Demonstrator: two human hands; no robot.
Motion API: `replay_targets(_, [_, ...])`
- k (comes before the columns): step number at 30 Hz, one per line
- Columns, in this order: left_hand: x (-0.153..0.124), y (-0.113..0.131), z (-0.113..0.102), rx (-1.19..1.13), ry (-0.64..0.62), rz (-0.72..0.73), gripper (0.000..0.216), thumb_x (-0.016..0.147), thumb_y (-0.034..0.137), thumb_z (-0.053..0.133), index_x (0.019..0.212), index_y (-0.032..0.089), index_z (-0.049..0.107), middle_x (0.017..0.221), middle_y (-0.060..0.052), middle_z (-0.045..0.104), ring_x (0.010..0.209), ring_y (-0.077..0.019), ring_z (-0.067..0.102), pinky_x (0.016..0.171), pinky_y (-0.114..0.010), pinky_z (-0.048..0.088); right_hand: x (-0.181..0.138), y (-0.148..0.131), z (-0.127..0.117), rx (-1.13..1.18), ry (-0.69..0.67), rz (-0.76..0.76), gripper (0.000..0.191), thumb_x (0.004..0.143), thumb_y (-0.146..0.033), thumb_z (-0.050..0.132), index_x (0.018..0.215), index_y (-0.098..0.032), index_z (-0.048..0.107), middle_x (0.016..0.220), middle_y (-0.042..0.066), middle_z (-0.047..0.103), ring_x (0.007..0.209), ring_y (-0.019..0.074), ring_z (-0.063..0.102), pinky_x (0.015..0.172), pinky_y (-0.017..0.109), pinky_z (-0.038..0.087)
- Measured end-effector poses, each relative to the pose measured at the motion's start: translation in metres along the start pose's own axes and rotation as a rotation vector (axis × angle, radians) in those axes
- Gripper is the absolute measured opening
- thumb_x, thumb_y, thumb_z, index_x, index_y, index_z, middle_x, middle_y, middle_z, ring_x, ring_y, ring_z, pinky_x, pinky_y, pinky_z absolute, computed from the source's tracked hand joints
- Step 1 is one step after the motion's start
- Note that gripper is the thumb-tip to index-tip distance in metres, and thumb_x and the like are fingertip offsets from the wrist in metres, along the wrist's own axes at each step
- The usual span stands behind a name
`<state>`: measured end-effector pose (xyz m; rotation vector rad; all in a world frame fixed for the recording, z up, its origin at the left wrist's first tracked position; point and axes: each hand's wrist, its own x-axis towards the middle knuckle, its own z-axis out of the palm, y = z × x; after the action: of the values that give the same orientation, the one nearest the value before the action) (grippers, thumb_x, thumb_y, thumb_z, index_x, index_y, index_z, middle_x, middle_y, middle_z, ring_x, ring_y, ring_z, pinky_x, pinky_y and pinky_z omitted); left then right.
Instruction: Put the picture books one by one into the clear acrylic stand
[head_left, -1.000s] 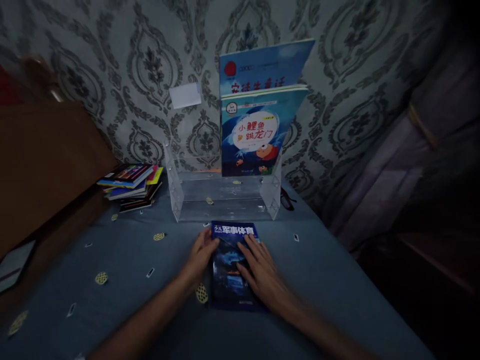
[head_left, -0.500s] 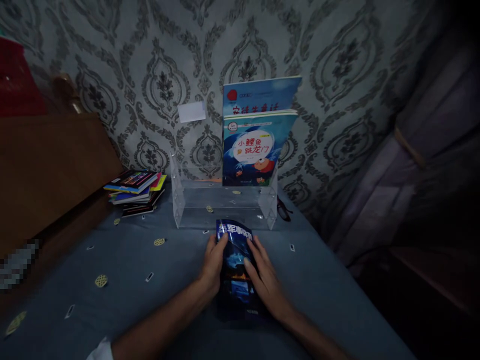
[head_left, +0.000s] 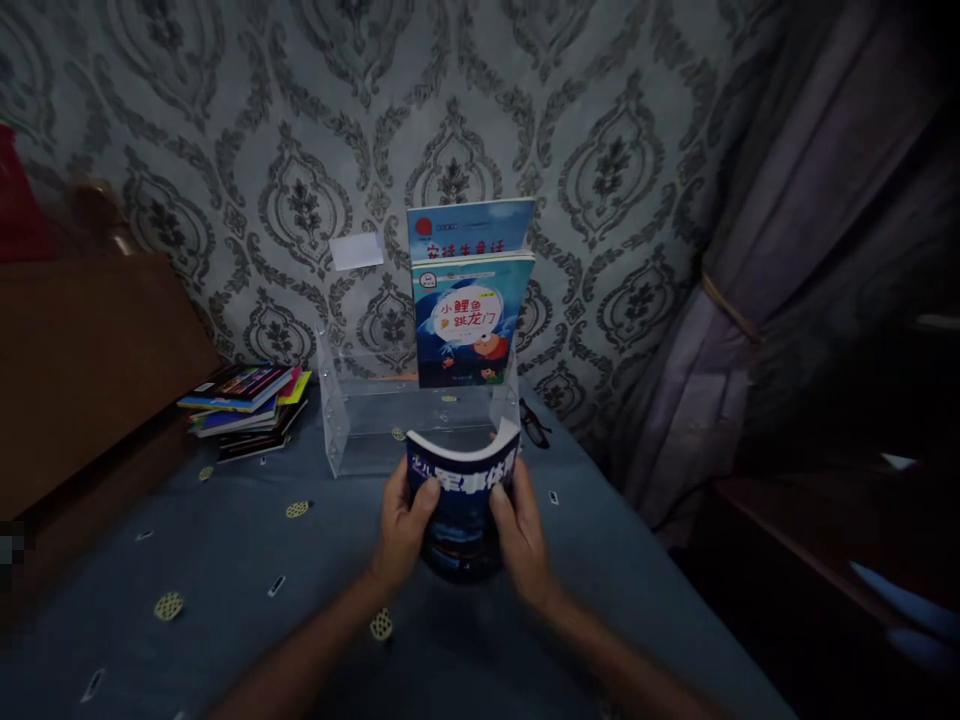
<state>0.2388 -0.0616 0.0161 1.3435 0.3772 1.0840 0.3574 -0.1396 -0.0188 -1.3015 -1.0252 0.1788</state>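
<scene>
A dark blue magazine with white Chinese lettering is bent into a curve between my two hands, its top edge bowed toward me. My left hand grips its left side, thumb on the cover. On the right side my right hand holds it the same way; the fingers behind are hidden. Just beyond stands a clear acrylic book rack. In its back right part two blue picture books stand upright: a front one with an orange fish and a taller one behind it.
A stack of books lies left of the rack on the blue patterned cloth. Dark-framed glasses rest at the rack's right. A wooden headboard is at left, a tied curtain at right, and patterned wallpaper behind.
The magazine has been raised off the cloth and tilted upright, and its sides are now curved by both hands. My view has shifted, so the rack and books sit further left.
</scene>
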Motion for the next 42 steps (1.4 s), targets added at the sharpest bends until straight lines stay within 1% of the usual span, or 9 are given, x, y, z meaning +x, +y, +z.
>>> replay_targets(3, [-0.012,-0.005,-0.014,0.068,-0.006,-0.071,0.058,0.073,0.069,0.074,0.103,0.019,0.073,0.112,-0.009,0.075,0.112,-0.0313,0.066,0.101,-0.039,0.051,-0.015,0.012,-0.004,-0.12,-0.081,-0.104,0.062,0.101,-0.051,0.042,0.156,-0.024,0.029,0.144,0.013,0.056,0.133,0.0265,0.055,0.108,0.044,0.05])
replay_targets(7, [-0.025,-0.016,-0.029,0.087,-0.02,-0.169,0.067,0.07,0.069,0.076,0.114,0.019,0.071,0.124,-0.012,0.071,0.125,-0.0347,0.06,0.11,-0.044,0.045,-0.029,0.014,-0.011,-0.219,-0.182,-0.096,0.062,0.102,-0.047,0.041,0.157,-0.025,0.023,0.139,0.011,0.06,0.129,0.0267,0.059,0.104,0.042,0.054])
replay_targets(14, [-0.027,0.005,-0.05,0.325,-0.242,-0.195,0.065,0.084,0.052,0.072,0.139,0.022,0.056,0.136,-0.012,0.063,0.135,-0.0327,0.051,0.116,-0.046,0.039,-0.04,0.014,-0.037,-0.495,-0.165,-0.168,0.054,0.101,-0.044,0.045,0.152,-0.029,0.034,0.133,0.012,0.065,0.125,0.0335,0.062,0.103,0.054,0.054])
replay_targets(17, [-0.026,0.012,-0.06,0.485,-0.318,-0.124,0.056,0.089,0.046,0.065,0.14,0.024,0.055,0.125,-0.01,0.067,0.123,-0.0311,0.059,0.111,-0.044,0.044,-0.049,0.016,-0.047,-0.527,-0.203,-0.201,0.045,0.102,-0.04,0.042,0.146,-0.029,0.041,0.125,0.011,0.069,0.117,0.033,0.067,0.099,0.055,0.056])
replay_targets(21, [-0.025,0.016,-0.065,0.616,-0.373,-0.096,0.051,0.091,0.034,0.058,0.141,0.024,0.05,0.09,-0.003,0.068,0.092,-0.0263,0.066,0.096,-0.041,0.052,-0.049,0.003,-0.049,-0.518,-0.247,-0.147,0.036,0.103,-0.036,0.038,0.136,-0.026,0.047,0.104,0.009,0.072,0.097,0.0273,0.073,0.081,0.04,0.063])
replay_targets(25, [-0.028,0.017,-0.061,0.71,-0.321,-0.117,0.048,0.089,0.025,0.052,0.137,0.018,0.049,0.077,0.001,0.06,0.072,-0.0209,0.06,0.081,-0.038,0.053,-0.042,-0.01,-0.045,-0.455,-0.22,-0.043,0.024,0.103,-0.034,0.038,0.12,-0.024,0.051,0.091,0.007,0.07,0.081,0.0235,0.071,0.071,0.034,0.061])
replay_targets(28, [-0.031,0.012,-0.059,0.684,-0.277,-0.125,0.055,0.085,0.02,0.054,0.14,0.018,0.046,0.089,-0.002,0.063,0.081,-0.0216,0.06,0.085,-0.037,0.052,-0.042,-0.007,-0.043,-0.448,-0.189,-0.039,0.019,0.101,-0.036,0.04,0.112,-0.024,0.051,0.086,0.005,0.069,0.077,0.0236,0.07,0.068,0.034,0.059])
replay_targets(35, [-0.023,0.0,-0.062,0.469,-0.337,-0.14,0.075,0.077,0.008,0.053,0.149,0.02,0.038,0.12,-0.006,0.063,0.118,-0.0261,0.056,0.112,-0.043,0.039,-0.04,0.0,-0.039,-0.413,-0.224,-0.055,0.016,0.099,-0.033,0.041,0.108,-0.023,0.05,0.079,0.004,0.068,0.068,0.0223,0.068,0.061,0.033,0.055])
replay_targets(42, [-0.021,-0.005,-0.061,0.438,-0.285,-0.128,0.075,0.075,0.008,0.052,0.148,0.019,0.039,0.132,-0.007,0.06,0.131,-0.0276,0.05,0.118,-0.045,0.033,-0.035,-0.004,-0.035,-0.431,-0.207,-0.059,0.017,0.098,-0.031,0.042,0.11,-0.023,0.051,0.078,0.004,0.067,0.065,0.0225,0.066,0.058,0.034,0.055])
